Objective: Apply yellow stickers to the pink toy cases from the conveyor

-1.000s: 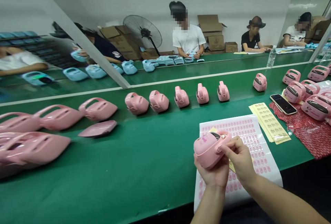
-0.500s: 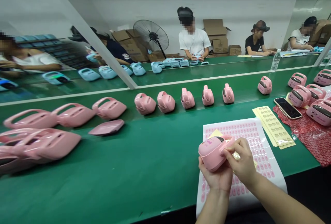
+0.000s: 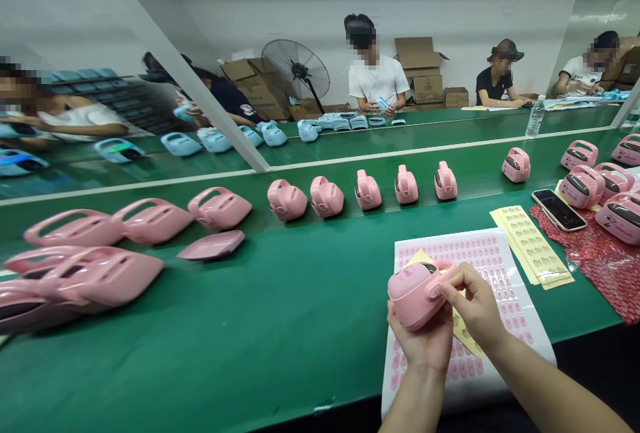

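Note:
Resting in the palm of my left hand [image 3: 425,339] is a small pink plastic device [image 3: 414,296] with a carry handle and a dark window on top. It is tilted, and a printed pattern shows on its upper face. My right hand [image 3: 473,303] has thumb and forefinger pinched at the round end of the handle; anything between the fingertips is too small to make out. Under both hands lies a white sheet of pink oval stickers [image 3: 470,369]. A yellowish sticker strip [image 3: 465,336] lies on that sheet, partly covered by my right hand.
Pink devices [image 3: 367,189] stand in a row along the green table [image 3: 280,326], with larger-looking ones [image 3: 110,276] at left. To the right are yellowish sticker sheets [image 3: 535,246], a phone [image 3: 559,210] on red wrap [image 3: 597,273], and a water bottle [image 3: 536,116]. Several co-workers sit opposite.
The view has shifted slightly, so things sit a little further right. The device is turned slightly in my left hand, and my right fingertips stay at the handle's round end.

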`<state>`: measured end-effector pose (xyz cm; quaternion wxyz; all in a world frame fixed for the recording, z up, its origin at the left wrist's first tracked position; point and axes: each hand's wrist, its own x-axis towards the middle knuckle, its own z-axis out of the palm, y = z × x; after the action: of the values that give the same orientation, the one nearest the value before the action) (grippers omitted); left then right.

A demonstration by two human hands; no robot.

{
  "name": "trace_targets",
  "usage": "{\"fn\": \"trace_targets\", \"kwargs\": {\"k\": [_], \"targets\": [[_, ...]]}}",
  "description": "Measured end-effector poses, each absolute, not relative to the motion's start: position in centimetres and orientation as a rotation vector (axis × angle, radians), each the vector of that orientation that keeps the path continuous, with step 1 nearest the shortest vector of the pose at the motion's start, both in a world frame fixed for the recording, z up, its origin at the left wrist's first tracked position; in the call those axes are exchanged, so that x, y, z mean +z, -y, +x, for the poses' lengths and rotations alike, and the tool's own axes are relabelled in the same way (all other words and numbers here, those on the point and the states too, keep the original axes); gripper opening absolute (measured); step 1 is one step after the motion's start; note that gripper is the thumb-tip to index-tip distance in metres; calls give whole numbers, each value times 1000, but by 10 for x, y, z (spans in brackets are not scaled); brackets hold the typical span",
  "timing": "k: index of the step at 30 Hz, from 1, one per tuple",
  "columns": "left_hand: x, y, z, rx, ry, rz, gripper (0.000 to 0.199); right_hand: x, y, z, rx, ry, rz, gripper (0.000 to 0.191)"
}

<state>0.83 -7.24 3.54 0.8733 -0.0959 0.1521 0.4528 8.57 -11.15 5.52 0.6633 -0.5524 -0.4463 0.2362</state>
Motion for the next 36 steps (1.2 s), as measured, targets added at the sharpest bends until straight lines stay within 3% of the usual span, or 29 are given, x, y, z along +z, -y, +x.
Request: {"fn": "trace_targets", "kwargs": {"k": [16, 25, 28, 32, 36], "targets": [[31, 75, 8, 970, -349, -229, 64, 53, 107, 82, 199, 1198, -1378, 18], [34, 76, 5, 913, -360, -231, 55, 44, 109, 85, -577, 1487, -1509, 20], [31, 76, 4, 920, -364, -262, 49, 42, 109, 88, -482, 1477, -1541, 17], [29, 78, 4, 938, -400, -228, 36, 46, 108, 95, -180, 1306, -1589, 34], [35, 79, 6, 947, -335, -215, 30, 55, 108, 102, -31, 1342, -1543, 21]]}}
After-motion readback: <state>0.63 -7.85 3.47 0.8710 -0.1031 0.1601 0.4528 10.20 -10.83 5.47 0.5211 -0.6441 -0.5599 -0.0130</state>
